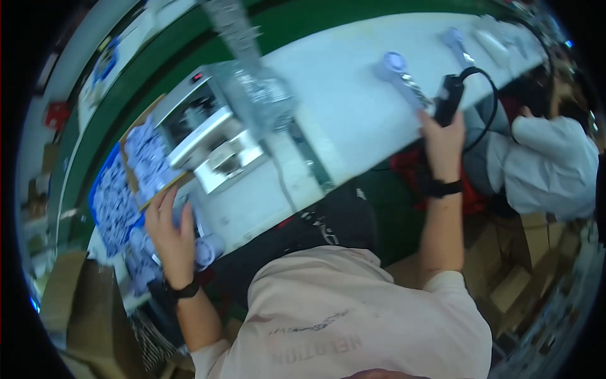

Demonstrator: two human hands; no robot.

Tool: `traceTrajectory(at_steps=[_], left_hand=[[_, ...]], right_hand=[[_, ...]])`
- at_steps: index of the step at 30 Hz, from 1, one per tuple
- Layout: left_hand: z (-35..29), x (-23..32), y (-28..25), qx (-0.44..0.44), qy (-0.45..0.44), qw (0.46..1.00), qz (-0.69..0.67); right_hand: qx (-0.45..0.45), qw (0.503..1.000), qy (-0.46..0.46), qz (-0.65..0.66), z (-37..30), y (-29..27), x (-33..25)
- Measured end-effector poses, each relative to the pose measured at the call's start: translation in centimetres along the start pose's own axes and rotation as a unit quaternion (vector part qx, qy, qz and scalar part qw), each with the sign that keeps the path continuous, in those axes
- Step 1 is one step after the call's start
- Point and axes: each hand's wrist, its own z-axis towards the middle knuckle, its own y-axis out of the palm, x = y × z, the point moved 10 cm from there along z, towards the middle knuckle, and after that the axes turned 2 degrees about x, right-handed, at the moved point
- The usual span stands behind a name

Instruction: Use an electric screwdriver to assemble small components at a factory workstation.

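My left hand point(169, 237) is at the left end of the white table, fingers apart, thumb beside a lavender handheld device point(208, 249) with a round head. It appears to hold nothing. My right hand point(444, 142) reaches over the table's near edge on the right, closed on the lower end of a black corded tool point(449, 100). Its exact kind is not clear. Just left of that tool, a second lavender handheld device point(395, 63) lies with its round head away from me and its handle end near my fingers.
A silver machine point(208, 136) stands on the white table point(353, 44), left of centre. Lavender parts fill a cardboard box point(163, 192) and a blue bin point(96, 196). Another lavender device point(454, 39) lies far right. A person in white point(543, 164) sits at right. Cardboard boxes point(95, 316) stand lower left.
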Motion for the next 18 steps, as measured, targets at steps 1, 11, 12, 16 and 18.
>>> traceTrajectory(at_steps=[1, 11, 12, 16, 18], left_hand=[[0.1, -0.6, -1.0, 0.025, -0.014, 0.999, -0.043], [4.8, -3.5, -2.4, 0.066, -0.066, 0.995, -0.040], [5.2, -4.1, -2.1, 0.054, -0.073, 0.996, -0.019], [7.3, -5.6, 0.0, -0.014, -0.042, 0.998, 0.036], [8.5, -6.6, 1.3, -0.062, -0.048, 0.997, 0.023]], right_hand=[[0.002, 0.998, -0.013, -0.061, 2.1, -0.8, 1.6], [-0.051, 0.983, -0.030, -0.176, 6.5, -0.2, 5.7], [-0.053, 0.979, -0.025, -0.196, 6.6, -0.2, 5.4], [-0.069, 0.971, -0.023, -0.227, 7.3, -0.1, 5.5], [-0.050, 0.974, -0.049, -0.215, 6.7, -0.3, 3.8]])
